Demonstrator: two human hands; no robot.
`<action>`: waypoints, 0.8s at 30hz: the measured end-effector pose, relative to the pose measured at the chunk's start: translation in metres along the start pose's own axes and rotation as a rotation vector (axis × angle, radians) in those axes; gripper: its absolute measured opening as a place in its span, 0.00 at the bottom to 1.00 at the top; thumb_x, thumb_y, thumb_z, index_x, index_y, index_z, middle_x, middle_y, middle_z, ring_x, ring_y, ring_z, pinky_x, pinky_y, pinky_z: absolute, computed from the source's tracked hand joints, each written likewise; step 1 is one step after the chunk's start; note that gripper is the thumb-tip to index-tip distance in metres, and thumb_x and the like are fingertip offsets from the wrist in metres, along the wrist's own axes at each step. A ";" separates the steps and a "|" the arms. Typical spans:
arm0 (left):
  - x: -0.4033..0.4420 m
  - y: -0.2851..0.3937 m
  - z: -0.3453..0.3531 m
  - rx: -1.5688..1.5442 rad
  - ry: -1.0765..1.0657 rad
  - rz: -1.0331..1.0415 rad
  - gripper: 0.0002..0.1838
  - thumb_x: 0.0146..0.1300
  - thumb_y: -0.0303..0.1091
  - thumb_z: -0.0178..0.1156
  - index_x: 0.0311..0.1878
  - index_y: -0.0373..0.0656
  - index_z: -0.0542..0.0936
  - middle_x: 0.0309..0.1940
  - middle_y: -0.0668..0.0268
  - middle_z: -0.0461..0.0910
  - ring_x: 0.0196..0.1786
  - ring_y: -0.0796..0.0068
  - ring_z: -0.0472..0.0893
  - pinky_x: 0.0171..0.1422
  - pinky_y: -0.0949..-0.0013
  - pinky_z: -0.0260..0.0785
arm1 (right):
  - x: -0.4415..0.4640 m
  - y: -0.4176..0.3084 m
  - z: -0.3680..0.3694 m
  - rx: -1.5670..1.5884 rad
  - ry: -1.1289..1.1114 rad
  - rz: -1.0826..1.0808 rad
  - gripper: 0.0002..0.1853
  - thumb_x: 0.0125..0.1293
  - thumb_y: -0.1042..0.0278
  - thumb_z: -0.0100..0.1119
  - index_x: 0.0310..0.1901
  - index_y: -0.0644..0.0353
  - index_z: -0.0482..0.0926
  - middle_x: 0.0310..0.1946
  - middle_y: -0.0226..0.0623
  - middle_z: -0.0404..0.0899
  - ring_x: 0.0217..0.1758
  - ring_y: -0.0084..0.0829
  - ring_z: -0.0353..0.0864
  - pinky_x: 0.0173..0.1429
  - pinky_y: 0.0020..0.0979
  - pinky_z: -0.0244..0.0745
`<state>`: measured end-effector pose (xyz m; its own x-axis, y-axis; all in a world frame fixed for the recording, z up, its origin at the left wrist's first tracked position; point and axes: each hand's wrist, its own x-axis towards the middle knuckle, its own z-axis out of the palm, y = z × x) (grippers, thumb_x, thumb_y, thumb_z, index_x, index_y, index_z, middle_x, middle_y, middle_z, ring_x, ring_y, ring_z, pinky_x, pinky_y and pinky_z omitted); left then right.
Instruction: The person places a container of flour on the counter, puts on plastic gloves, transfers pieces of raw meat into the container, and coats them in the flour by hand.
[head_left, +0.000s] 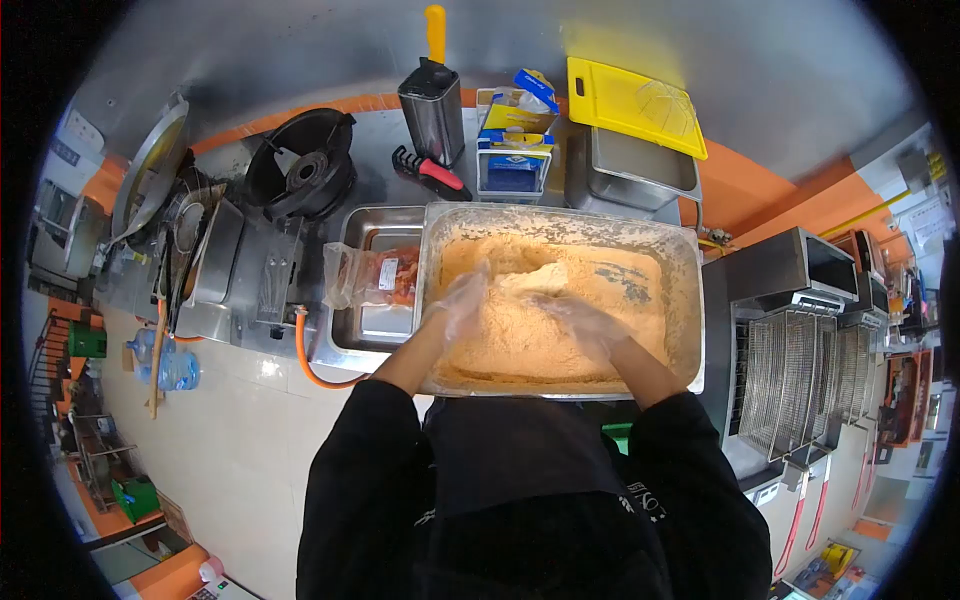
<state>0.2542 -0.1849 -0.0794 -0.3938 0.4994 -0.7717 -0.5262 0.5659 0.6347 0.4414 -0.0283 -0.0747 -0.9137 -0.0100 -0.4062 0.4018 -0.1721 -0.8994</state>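
Note:
A large metal tray [693,300] holds a layer of orange-tan powder [520,345]. Both hands are inside it in clear plastic gloves. On the left side of the powder is my left hand [466,300], beside a pale coated lump [535,281]. My right hand [578,318] reaches in from the right, its fingertips at the lump's lower edge. Motion and the loose gloves blur the fingers of both hands, so their grip is unclear. A plastic bag of reddish meat [397,277] lies in a smaller metal tray [350,345] on the left.
Behind the large tray stand a knife holder [434,110], a blue and yellow box [515,150] and a metal container [640,170] under a yellow board [615,95]. A black burner [302,165] is at the left. Fryer baskets [785,375] are at the right.

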 end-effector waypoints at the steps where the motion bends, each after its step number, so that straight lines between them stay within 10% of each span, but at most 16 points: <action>1: -0.010 0.005 -0.003 0.119 0.057 0.025 0.30 0.69 0.58 0.45 0.59 0.42 0.74 0.56 0.60 0.75 0.60 0.66 0.69 0.62 0.59 0.62 | -0.011 -0.020 0.004 0.081 0.049 0.059 0.39 0.68 0.43 0.52 0.72 0.59 0.55 0.72 0.42 0.57 0.74 0.36 0.55 0.74 0.37 0.53; 6: 0.005 -0.030 -0.017 0.815 -0.040 0.163 0.29 0.70 0.56 0.44 0.58 0.41 0.75 0.55 0.60 0.75 0.58 0.69 0.71 0.61 0.60 0.63 | -0.027 -0.044 0.016 -0.402 -0.016 0.576 0.46 0.59 0.31 0.55 0.68 0.61 0.64 0.67 0.52 0.63 0.70 0.41 0.62 0.70 0.39 0.58; 9: 0.016 -0.055 0.006 0.623 -0.090 0.038 0.28 0.70 0.54 0.43 0.59 0.40 0.74 0.55 0.60 0.75 0.58 0.69 0.71 0.62 0.61 0.62 | -0.008 -0.021 0.026 -0.578 -0.150 0.518 0.47 0.55 0.25 0.55 0.65 0.60 0.70 0.68 0.54 0.61 0.72 0.46 0.58 0.73 0.41 0.53; 13: 0.009 -0.057 0.016 0.124 -0.018 0.101 0.28 0.70 0.51 0.43 0.60 0.38 0.74 0.57 0.59 0.75 0.58 0.69 0.71 0.63 0.63 0.61 | 0.010 -0.014 0.030 -0.481 -0.031 0.316 0.43 0.56 0.31 0.59 0.58 0.67 0.74 0.53 0.51 0.76 0.58 0.42 0.72 0.62 0.39 0.65; 16: -0.015 -0.026 -0.001 0.464 -0.016 0.108 0.28 0.70 0.50 0.42 0.60 0.37 0.73 0.57 0.58 0.75 0.59 0.68 0.72 0.63 0.63 0.61 | -0.015 0.027 0.002 -0.564 0.015 -0.070 0.37 0.56 0.38 0.63 0.53 0.69 0.76 0.44 0.48 0.79 0.49 0.39 0.75 0.55 0.36 0.68; 20: 0.012 -0.057 -0.015 1.173 -0.182 0.181 0.29 0.70 0.52 0.41 0.59 0.36 0.74 0.58 0.53 0.75 0.61 0.62 0.73 0.63 0.60 0.62 | -0.034 0.041 0.006 -0.824 -0.090 0.182 0.33 0.56 0.47 0.67 0.52 0.70 0.75 0.43 0.51 0.78 0.47 0.38 0.75 0.53 0.37 0.70; 24: -0.021 -0.031 0.024 0.832 -0.115 0.045 0.27 0.71 0.50 0.39 0.57 0.37 0.75 0.59 0.47 0.73 0.63 0.54 0.72 0.66 0.57 0.61 | -0.003 -0.001 0.036 -0.722 -0.063 0.511 0.37 0.51 0.53 0.72 0.57 0.70 0.71 0.47 0.55 0.77 0.47 0.39 0.77 0.52 0.39 0.72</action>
<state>0.2969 -0.1974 -0.0815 -0.2981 0.5710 -0.7649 0.2331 0.8206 0.5217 0.4419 -0.0631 -0.0668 -0.6054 0.0269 -0.7955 0.6826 0.5315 -0.5015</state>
